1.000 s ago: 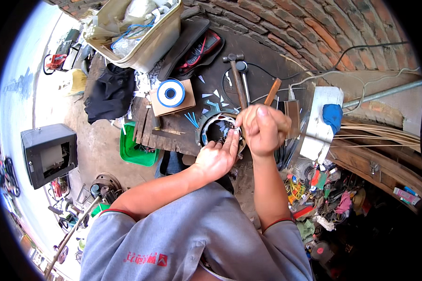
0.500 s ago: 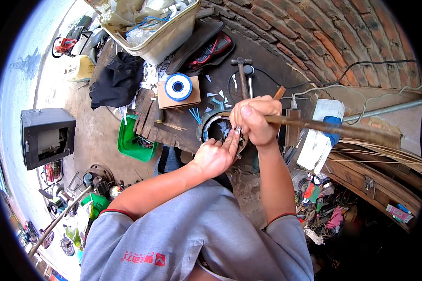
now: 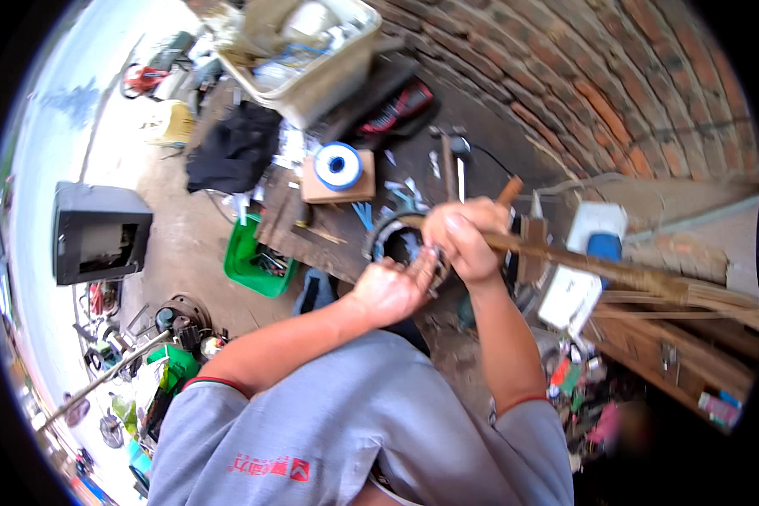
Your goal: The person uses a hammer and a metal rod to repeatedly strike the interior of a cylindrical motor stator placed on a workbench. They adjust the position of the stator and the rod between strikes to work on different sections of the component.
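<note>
A round, ring-like metal motor stator sits at the near edge of the dark wooden bench, with bluish-white slips inside its opening. My right hand is closed in a fist around a long wooden stick. One end of the stick reaches over the stator; the other extends far to the right. My left hand lies at the near right rim of the stator, its fingers bent over the edge and close beside my right fist. Blur and overlap hide what those fingertips pinch or press.
Behind the stator are a hammer, a blue-and-white spool on a cardboard box, and thin blue strips. A green basin is left of the bench, a white bin at the back, a white board at right.
The head view has shifted, so the bench and its things sit slightly farther right in the picture, now blurred. Both hands stay at the stator, the right one still gripping the stick.
</note>
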`<state>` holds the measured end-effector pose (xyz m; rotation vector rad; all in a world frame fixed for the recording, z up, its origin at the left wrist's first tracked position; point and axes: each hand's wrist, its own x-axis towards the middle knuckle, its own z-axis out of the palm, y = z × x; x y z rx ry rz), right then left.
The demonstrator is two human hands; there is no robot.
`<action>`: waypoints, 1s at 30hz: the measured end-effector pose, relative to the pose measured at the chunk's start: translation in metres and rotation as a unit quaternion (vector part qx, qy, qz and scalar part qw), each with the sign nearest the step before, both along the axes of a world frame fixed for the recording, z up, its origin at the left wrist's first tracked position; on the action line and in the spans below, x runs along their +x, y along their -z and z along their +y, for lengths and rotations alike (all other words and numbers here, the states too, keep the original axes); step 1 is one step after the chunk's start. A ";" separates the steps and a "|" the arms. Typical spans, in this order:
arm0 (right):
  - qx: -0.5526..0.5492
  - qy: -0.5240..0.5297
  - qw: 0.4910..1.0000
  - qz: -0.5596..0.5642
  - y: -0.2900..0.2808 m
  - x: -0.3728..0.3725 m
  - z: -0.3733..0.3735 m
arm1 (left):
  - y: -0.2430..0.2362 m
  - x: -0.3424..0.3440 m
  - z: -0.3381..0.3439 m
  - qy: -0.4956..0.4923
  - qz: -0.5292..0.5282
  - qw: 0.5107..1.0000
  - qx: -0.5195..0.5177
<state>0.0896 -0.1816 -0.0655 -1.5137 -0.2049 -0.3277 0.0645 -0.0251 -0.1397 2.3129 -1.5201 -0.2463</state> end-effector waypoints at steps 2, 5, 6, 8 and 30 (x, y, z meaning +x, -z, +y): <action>0.003 0.039 0.998 0.057 -0.012 0.000 0.005 | 0.002 -0.003 0.001 0.001 0.022 1.000 0.000; -0.043 0.094 0.993 0.049 -0.016 0.000 0.009 | 0.006 -0.007 0.002 -0.012 -0.007 1.000 -0.023; -0.030 0.102 0.993 0.043 -0.006 -0.003 0.008 | 0.011 -0.011 0.003 -0.022 -0.016 0.999 -0.039; 0.031 0.132 0.991 -0.004 0.009 -0.015 0.006 | 0.015 -0.015 0.003 -0.025 -0.051 0.998 -0.035; -0.304 0.419 0.789 0.330 0.090 -0.173 -0.081 | -0.007 -0.081 0.136 -0.378 0.377 0.845 -0.043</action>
